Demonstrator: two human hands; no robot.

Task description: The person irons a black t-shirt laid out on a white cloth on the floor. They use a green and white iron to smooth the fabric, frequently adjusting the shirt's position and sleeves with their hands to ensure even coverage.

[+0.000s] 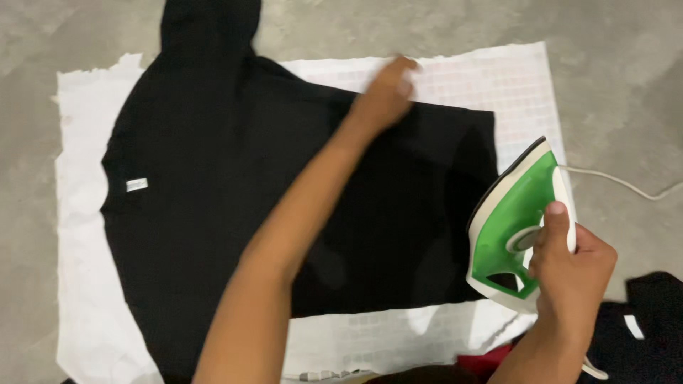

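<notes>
A black garment lies spread flat on a white cloth, and this cloth lies on a grey concrete floor. The garment covers most of the cloth, from the left part to about the middle right, and one part of it goes over the far edge of the cloth onto the floor. A small white label is seen on the left side of the garment. The left hand reaches across the garment to its far edge, near the middle of the scene; it rests there with the fingers bent down onto the fabric, at the line where the black garment meets the white cloth. The picture is a little blurred at this hand, so it is not possible to tell if it pinches the fabric or only presses on it. The right hand is at the near right and is closed around the handle of a green and white iron, with the thumb lying up along the handle. The iron is tilted, just beside the right edge of the garment and above the cloth. A white cord goes from the iron to the right over the floor. Another black fabric lies at the near right corner, and a small red fabric is seen at the near edge.
</notes>
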